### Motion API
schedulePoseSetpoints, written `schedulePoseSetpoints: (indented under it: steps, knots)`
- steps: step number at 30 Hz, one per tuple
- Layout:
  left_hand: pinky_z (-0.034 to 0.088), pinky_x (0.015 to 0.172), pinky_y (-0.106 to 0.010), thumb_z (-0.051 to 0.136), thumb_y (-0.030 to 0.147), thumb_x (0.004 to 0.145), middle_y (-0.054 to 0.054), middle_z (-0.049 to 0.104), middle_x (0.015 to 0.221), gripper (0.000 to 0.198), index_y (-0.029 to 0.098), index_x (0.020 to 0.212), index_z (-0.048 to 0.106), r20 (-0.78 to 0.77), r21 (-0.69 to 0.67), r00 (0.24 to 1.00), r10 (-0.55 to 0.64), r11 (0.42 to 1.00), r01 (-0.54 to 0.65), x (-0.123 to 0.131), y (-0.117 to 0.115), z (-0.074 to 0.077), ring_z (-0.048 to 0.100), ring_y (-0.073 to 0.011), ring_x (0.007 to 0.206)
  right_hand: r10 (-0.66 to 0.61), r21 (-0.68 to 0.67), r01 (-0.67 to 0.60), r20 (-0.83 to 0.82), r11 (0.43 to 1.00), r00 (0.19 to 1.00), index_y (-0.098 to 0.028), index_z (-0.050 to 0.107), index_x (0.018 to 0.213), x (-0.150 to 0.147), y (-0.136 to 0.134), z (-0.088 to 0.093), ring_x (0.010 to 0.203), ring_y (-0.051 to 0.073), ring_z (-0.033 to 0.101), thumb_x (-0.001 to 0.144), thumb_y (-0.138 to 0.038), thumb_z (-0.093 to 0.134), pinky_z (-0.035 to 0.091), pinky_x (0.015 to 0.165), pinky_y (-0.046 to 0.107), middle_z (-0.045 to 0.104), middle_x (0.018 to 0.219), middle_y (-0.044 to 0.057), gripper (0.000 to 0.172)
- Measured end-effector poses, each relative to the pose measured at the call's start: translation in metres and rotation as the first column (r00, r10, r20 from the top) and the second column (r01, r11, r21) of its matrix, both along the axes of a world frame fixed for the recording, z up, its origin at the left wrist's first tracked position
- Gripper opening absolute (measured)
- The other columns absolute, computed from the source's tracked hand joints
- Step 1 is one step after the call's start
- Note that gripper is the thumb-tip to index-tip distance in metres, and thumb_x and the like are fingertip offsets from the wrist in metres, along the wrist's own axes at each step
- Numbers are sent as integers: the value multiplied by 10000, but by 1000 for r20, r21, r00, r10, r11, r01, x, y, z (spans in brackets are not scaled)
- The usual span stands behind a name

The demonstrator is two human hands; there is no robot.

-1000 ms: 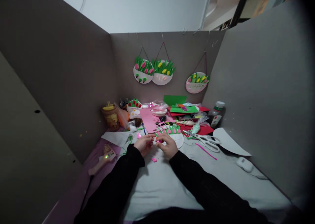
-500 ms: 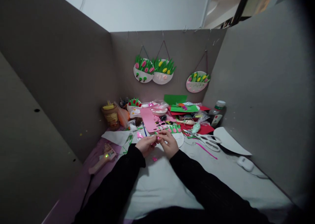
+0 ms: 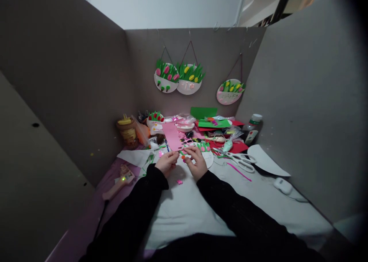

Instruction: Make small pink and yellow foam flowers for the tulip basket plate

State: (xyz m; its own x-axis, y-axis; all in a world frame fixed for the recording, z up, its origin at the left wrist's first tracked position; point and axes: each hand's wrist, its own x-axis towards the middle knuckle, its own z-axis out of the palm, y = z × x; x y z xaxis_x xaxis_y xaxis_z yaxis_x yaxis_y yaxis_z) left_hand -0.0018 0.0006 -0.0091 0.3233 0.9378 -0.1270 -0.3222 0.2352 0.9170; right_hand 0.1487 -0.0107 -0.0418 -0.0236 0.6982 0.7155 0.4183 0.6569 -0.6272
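Glue gun (image 3: 117,187), light lit, cord (image 3: 101,218) near left sleeve (image 3: 128,208); a snag could drag it. Left hand (image 3: 167,163): fingertips together, cannot tell if holding anything. Pink piece (image 3: 179,182) loose on table (image 3: 184,214); a brushing wrist might shift it. Orange-and-pink piece (image 3: 183,157) in right hand's (image 3: 197,164) pinching grip; tiny, so could slip. Plate (image 3: 209,160) just behind; knuckles may knock it

The tulip plate (image 3: 209,160) and pink sheet (image 3: 171,136) looked like matt paper; the tablecloth (image 3: 186,212) was creased, dull cloth; the scissors (image 3: 235,157) combined metal with smooth plastic.
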Motion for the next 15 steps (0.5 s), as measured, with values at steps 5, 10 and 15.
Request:
schedulePoseSetpoints:
  steps: [5,10,15]
  knots:
    - [163,381,-165,595,609,630,73,350,482,486,154,610,425,25,-53,1000,-13,998,15,-1,2,-4,264,-18,382,8,27,-8,3,1000,1000,-262,596,1105,-3,1,-1,989,191,502,827,-228,499,521,703,303,505,1040,69,296]
    - [138,364,-166,740,432,569,84,380,471,401,132,680,498,78,101,997,3,995,-11,-3,4,-5,245,-2,350,16,33,-17,7,999,1000,-257,604,1087,-3,2,-3,980,188,502,829,-218,496,517,716,309,511,1021,65,282]
    - [150,360,-138,722,353,620,15,533,717,352,123,806,531,191,71,981,-10,997,-3,-3,1,3,288,15,404,14,31,-14,7,999,1000,-260,601,1089,-4,1,-3,979,184,502,831,-218,495,521,698,294,503,1024,64,283]
